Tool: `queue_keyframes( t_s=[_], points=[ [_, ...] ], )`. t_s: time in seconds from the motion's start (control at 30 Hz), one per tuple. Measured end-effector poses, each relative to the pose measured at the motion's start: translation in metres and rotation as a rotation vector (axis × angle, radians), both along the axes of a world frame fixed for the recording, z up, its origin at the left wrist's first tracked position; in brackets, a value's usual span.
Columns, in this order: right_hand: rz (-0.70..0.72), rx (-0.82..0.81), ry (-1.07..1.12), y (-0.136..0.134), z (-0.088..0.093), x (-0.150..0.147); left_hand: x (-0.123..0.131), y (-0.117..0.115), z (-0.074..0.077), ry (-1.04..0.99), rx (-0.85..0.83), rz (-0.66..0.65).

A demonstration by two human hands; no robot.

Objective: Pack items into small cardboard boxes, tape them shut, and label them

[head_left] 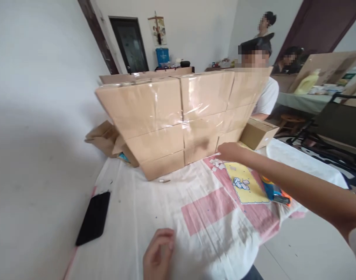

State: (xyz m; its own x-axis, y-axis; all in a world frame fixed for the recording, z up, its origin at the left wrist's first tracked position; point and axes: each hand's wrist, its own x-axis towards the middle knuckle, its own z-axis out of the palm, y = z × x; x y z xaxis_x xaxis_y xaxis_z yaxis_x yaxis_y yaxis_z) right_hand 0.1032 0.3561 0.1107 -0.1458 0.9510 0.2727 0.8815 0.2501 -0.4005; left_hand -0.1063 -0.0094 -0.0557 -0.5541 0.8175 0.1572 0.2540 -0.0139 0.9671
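Observation:
A large block of taped cardboard boxes (154, 109) stands upright across the cloth-covered table. My right hand (226, 151) reaches low beside the block's front face, close to a scatter of small white paper bits (217, 164). Its fingers are largely hidden, so I cannot see whether they hold anything. Under my right forearm lie a yellow printed sheet (242, 184) and a blue tape dispenser (273, 192) with orange parts. My left hand (159, 252) is low over the near side of the table, fingers curled toward the thumb, with nothing visible in it.
A black phone (93, 217) lies at the left edge of the tablecloth (131, 221). One small carton (258, 134) sits right of the block, and an opened carton (103, 140) sits left. A person in a white shirt (268, 97) is behind the block. A dark chair (338, 124) stands at right.

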Motion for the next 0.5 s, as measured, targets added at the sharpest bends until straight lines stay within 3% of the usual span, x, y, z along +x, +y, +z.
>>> queue_keyframes(
  t_s=[0.1,0.17,0.2,0.27,0.33,0.5],
  points=[
    [0.382,-0.107,0.003,-0.078,-0.017,-0.1,-0.053,0.016,0.041,-0.035,0.063,0.251],
    [0.886,-0.188,0.078,-0.126,-0.03,-0.172,-0.097,0.043,0.067,-0.146,0.16,0.454],
    [0.986,-0.205,0.135,-0.146,-0.036,-0.206,-0.12,0.061,0.077,-0.16,0.191,0.51],
    [0.918,-0.245,0.275,-0.175,-0.048,-0.267,-0.165,0.1,0.089,-0.163,0.197,0.57],
    [0.795,-0.263,0.38,-0.19,-0.056,-0.312,-0.206,0.136,0.092,-0.145,0.163,0.619],
    [0.737,-0.196,0.387,-0.179,-0.063,-0.38,-0.283,0.189,0.084,0.001,0.042,0.676]
  ],
)
